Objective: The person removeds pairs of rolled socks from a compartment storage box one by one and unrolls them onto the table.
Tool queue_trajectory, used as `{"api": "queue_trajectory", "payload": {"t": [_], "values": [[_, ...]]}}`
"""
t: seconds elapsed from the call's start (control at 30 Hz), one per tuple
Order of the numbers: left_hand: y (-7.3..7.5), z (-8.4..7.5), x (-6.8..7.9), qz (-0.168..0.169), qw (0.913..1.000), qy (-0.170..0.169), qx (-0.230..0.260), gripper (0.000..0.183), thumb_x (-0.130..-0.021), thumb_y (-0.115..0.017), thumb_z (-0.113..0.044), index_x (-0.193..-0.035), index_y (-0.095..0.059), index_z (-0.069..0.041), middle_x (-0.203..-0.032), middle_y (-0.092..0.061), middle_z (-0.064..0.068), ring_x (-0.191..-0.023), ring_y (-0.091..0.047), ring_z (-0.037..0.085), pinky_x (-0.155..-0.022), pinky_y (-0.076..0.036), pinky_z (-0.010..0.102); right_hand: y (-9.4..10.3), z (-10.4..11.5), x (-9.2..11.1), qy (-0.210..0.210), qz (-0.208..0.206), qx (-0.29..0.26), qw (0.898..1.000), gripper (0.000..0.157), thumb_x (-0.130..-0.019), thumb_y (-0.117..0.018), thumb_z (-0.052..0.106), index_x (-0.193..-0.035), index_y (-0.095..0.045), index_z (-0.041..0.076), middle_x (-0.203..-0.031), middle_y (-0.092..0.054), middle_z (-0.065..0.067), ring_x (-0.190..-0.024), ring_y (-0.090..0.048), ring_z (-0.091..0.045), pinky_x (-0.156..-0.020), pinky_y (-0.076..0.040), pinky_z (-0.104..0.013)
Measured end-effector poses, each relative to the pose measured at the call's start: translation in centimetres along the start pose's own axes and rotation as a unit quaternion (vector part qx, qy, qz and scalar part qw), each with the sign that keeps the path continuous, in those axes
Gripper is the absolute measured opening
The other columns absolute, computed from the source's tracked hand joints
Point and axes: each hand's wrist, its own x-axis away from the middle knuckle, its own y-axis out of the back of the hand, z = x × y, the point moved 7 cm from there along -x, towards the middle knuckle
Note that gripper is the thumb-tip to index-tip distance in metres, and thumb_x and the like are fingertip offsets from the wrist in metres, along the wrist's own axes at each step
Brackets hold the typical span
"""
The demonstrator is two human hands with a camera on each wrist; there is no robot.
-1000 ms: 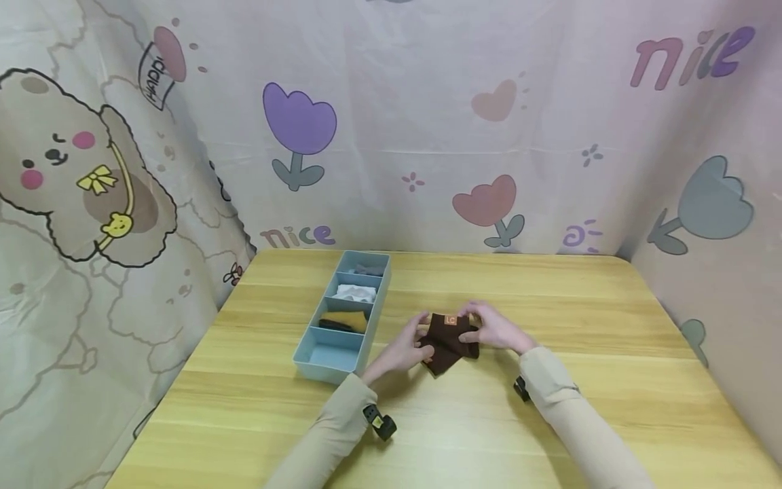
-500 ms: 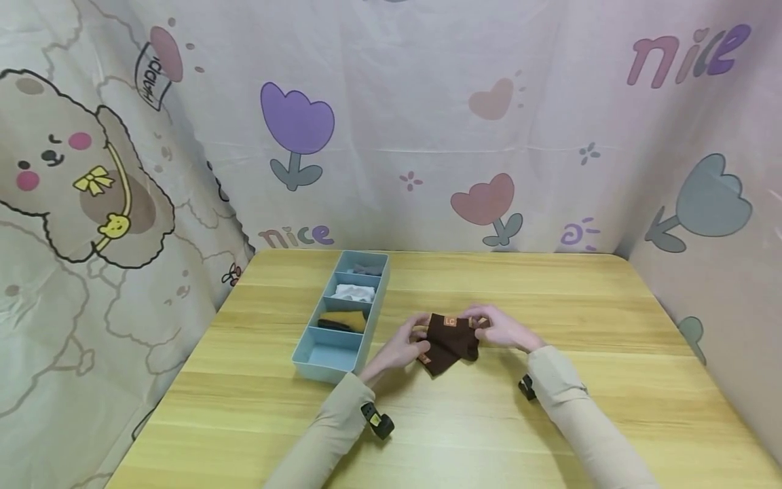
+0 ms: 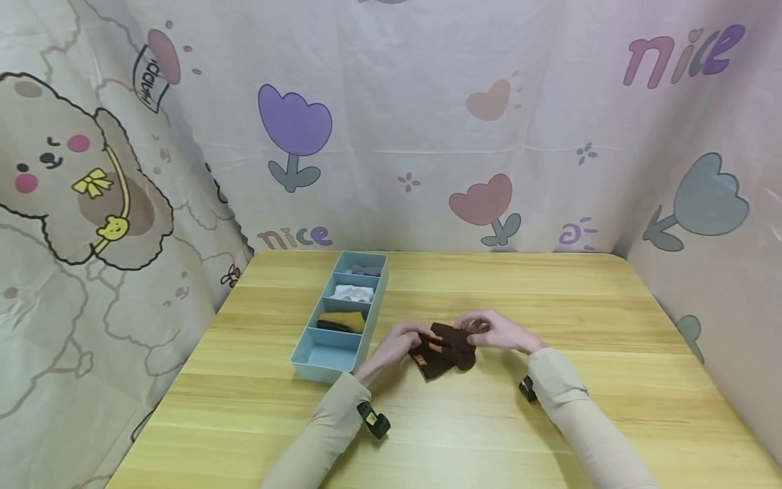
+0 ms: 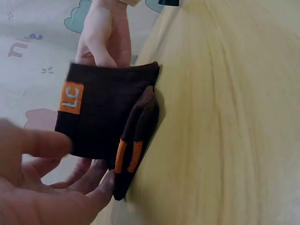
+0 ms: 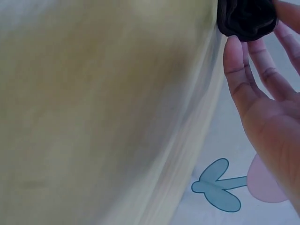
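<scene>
Dark brown socks (image 3: 436, 363) with orange LC labels lie folded in a bundle on the table, right of the box. My left hand (image 3: 394, 350) grips their left side, its fingers at the cuff. In the left wrist view, the upper cuff of the socks (image 4: 103, 108) stands raised, with a second folded part below it. The left thumb (image 4: 101, 190) touches that lower part. My right hand (image 3: 497, 331) holds the rolled right end between thumb and fingers. In the right wrist view, the dark rolled end (image 5: 248, 18) sits at the fingertips.
A pale blue box (image 3: 330, 373) with compartments in a row stands left of the socks. Grey cloth (image 3: 366, 270), white cloth (image 3: 353, 293) and mustard-and-black cloth (image 3: 342, 320) lie in its farther compartments; the nearest shows bare floor. A printed curtain (image 3: 391, 136) hangs behind the table.
The top cuff of the brown socks has tipped over, so its label no longer faces up flat. My left fingers have moved over the cuff. The right hand stays nearly in place.
</scene>
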Motion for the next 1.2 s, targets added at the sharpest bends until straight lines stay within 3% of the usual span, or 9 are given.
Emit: {"api": "queue_trajectory", "payload": {"t": [0.07,0.2,0.27,0.37,0.5,0.6,0.8,1.03,1.2], "values": [[0.0,-0.3,0.0,-0.003,0.9999,0.002,-0.011,0.038,-0.090,-0.039,0.000,-0.103,-0.073,0.010,-0.120,-0.068,0.023,-0.108,-0.058,0.018,-0.095,-0.047,0.034,0.0,-0.1,-0.1,-0.002,-0.005,0.003,1.000,0.031,-0.088,-0.066,0.005,-0.119,-0.067,0.002,-0.111,-0.070,-0.018,-0.101,-0.067,-0.026,-0.092,-0.056,-0.034],[-0.1,-0.6,0.2,-0.012,0.9990,-0.001,-0.044,0.045,-0.101,-0.034,-0.013,-0.098,-0.074,0.009,-0.111,-0.072,0.022,-0.118,-0.059,0.027,-0.104,-0.045,0.040,0.1,-0.1,-0.1,-0.012,-0.016,0.000,1.000,0.021,-0.089,-0.064,0.002,-0.109,-0.068,0.003,-0.105,-0.070,-0.017,-0.091,-0.065,-0.017,-0.082,-0.054,-0.024],[-0.1,-0.6,0.2,-0.017,0.9969,-0.010,-0.076,0.039,-0.102,-0.043,-0.017,-0.100,-0.075,0.006,-0.108,-0.072,0.021,-0.117,-0.060,0.029,-0.103,-0.047,0.041,0.2,-0.1,-0.1,-0.016,-0.026,0.003,1.000,0.017,-0.089,-0.062,0.001,-0.105,-0.070,0.003,-0.106,-0.070,-0.017,-0.090,-0.064,-0.013,-0.080,-0.054,-0.023],[-0.3,-0.8,0.3,-0.015,0.9881,-0.044,-0.147,0.021,-0.095,-0.060,-0.010,-0.100,-0.077,0.001,-0.109,-0.071,0.017,-0.111,-0.063,0.029,-0.098,-0.051,0.040,0.3,-0.3,0.0,-0.026,-0.040,0.015,0.999,0.015,-0.091,-0.061,0.003,-0.101,-0.072,0.004,-0.109,-0.071,-0.016,-0.091,-0.064,-0.010,-0.080,-0.053,-0.023],[-1.3,-1.0,0.5,0.025,0.9741,-0.083,-0.208,0.020,-0.086,-0.068,0.002,-0.104,-0.075,0.001,-0.115,-0.073,0.016,-0.111,-0.066,0.032,-0.099,-0.053,0.041,0.3,-0.3,0.1,-0.053,-0.045,0.028,0.997,0.014,-0.091,-0.067,0.014,-0.101,-0.072,0.007,-0.108,-0.071,-0.013,-0.092,-0.064,-0.011,-0.083,-0.054,-0.026],[-1.9,-0.7,0.4,0.052,0.9685,-0.084,-0.228,0.024,-0.084,-0.069,0.005,-0.107,-0.074,0.001,-0.122,-0.073,0.013,-0.118,-0.066,0.031,-0.103,-0.052,0.042,0.2,-0.2,0.0,-0.066,-0.041,0.034,0.996,0.021,-0.085,-0.077,0.020,-0.101,-0.070,0.007,-0.102,-0.070,-0.010,-0.087,-0.063,-0.013,-0.081,-0.054,-0.027],[-2.4,-0.4,0.0,0.073,0.9631,-0.064,-0.251,0.032,-0.084,-0.071,0.004,-0.115,-0.073,-0.002,-0.127,-0.071,0.010,-0.122,-0.064,0.030,-0.104,-0.051,0.044,0.2,0.0,-0.5,-0.059,-0.050,0.063,0.995,0.029,-0.076,-0.082,0.011,-0.097,-0.063,0.004,-0.091,-0.066,-0.009,-0.076,-0.059,-0.010,-0.071,-0.050,-0.023],[-2.7,-0.3,-0.3,0.101,0.9596,-0.068,-0.254,0.034,-0.082,-0.076,0.002,-0.115,-0.074,-0.004,-0.117,-0.074,0.013,-0.114,-0.066,0.028,-0.100,-0.052,0.040,1.0,-0.6,-0.6,-0.086,-0.087,0.047,0.991,0.021,-0.085,-0.075,0.012,-0.102,-0.070,0.001,-0.097,-0.072,-0.012,-0.085,-0.065,-0.017,-0.076,-0.053,-0.029],[-3.0,-0.3,-0.7,0.108,0.9545,-0.085,-0.265,0.033,-0.084,-0.074,0.002,-0.116,-0.072,-0.003,-0.119,-0.071,0.013,-0.116,-0.063,0.028,-0.102,-0.051,0.040,1.3,-0.2,-0.8,-0.032,-0.108,0.046,0.993,0.020,-0.090,-0.068,0.003,-0.109,-0.066,0.000,-0.109,-0.069,-0.018,-0.099,-0.067,-0.029,-0.086,-0.057,-0.039]]}}
